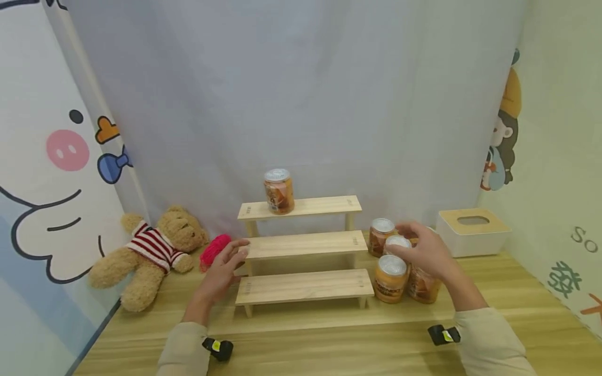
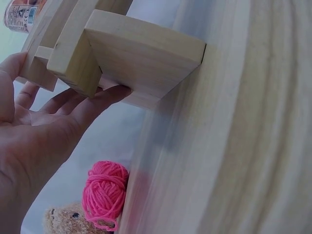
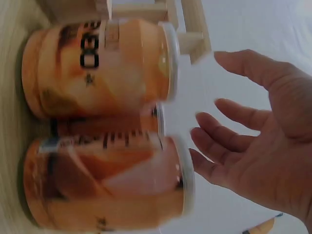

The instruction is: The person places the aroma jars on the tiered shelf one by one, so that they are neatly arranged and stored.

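A three-step wooden shelf (image 1: 303, 244) stands mid-table. One orange jar with a silver lid (image 1: 279, 190) sits on its top step. Several more such jars (image 1: 391, 279) cluster on the table just right of the shelf. My right hand (image 1: 416, 248) hovers over this cluster with fingers spread; in the right wrist view its fingertips (image 3: 204, 119) stay a little apart from the jar lids (image 3: 173, 63). My left hand (image 1: 228, 263) is open, its straight fingers (image 2: 92, 105) against the left end of the shelf (image 2: 141, 58). Neither hand holds anything.
A teddy bear in a striped jumper (image 1: 150, 250) and a pink yarn ball (image 1: 213, 249) lie left of the shelf. A white tissue box with a wooden lid (image 1: 472, 232) stands at the back right. A pale curtain hangs behind the wooden table (image 1: 329, 344).
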`<control>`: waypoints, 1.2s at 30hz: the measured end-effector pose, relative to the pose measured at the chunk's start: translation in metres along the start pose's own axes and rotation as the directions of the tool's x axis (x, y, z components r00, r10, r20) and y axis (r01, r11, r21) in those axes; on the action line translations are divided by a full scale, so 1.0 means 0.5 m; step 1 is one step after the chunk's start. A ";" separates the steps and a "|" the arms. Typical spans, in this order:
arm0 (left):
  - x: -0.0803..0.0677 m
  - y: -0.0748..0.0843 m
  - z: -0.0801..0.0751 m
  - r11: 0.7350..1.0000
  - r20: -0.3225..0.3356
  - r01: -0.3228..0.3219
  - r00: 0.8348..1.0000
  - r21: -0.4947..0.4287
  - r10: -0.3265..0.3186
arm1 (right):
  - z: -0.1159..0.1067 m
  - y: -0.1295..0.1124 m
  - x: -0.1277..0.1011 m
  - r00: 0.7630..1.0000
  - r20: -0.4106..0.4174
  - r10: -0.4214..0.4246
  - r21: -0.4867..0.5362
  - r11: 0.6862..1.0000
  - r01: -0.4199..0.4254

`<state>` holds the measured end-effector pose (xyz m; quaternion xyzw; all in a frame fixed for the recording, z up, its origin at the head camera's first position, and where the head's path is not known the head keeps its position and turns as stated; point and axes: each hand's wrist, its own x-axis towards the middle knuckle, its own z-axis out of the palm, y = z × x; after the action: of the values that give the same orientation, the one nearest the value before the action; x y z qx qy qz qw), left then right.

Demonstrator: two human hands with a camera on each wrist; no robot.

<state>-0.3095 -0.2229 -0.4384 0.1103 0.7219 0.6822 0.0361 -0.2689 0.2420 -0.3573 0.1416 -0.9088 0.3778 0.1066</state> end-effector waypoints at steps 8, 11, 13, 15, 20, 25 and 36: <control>0.002 0.000 0.004 1.000 0.003 -0.006 1.000 -0.016 0.006 | -0.061 0.084 -0.021 0.972 0.231 -0.046 -0.087 0.994 0.068; 0.001 0.000 0.003 1.000 0.009 -0.001 1.000 -0.017 0.001 | -0.072 0.097 -0.028 0.947 0.320 -0.012 -0.123 0.991 0.054; 0.000 -0.002 0.003 1.000 0.008 0.001 1.000 -0.017 -0.001 | -0.073 0.108 -0.032 0.934 0.357 0.021 -0.126 0.992 0.026; 0.000 -0.004 0.003 1.000 0.011 -0.003 1.000 -0.015 0.003 | -0.070 0.123 -0.036 0.923 0.381 0.056 -0.068 0.997 -0.033; 0.001 -0.005 0.000 1.000 0.019 -0.014 1.000 -0.017 0.014 | -0.061 0.181 -0.045 0.896 0.439 0.069 0.147 0.978 -0.147; 0.002 -0.002 -0.001 1.000 0.018 -0.016 1.000 -0.026 0.017 | -0.048 0.248 -0.056 0.881 0.468 -0.070 0.439 0.884 -0.163; 0.000 -0.001 0.001 0.999 0.028 -0.017 0.999 -0.027 0.018 | -0.043 0.290 -0.071 0.897 0.392 -0.206 0.678 0.723 -0.130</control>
<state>-0.3094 -0.2225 -0.4390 0.1259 0.7110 0.6906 0.0418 -0.2830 0.3614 -0.4483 0.2716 -0.6989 0.6434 -0.1544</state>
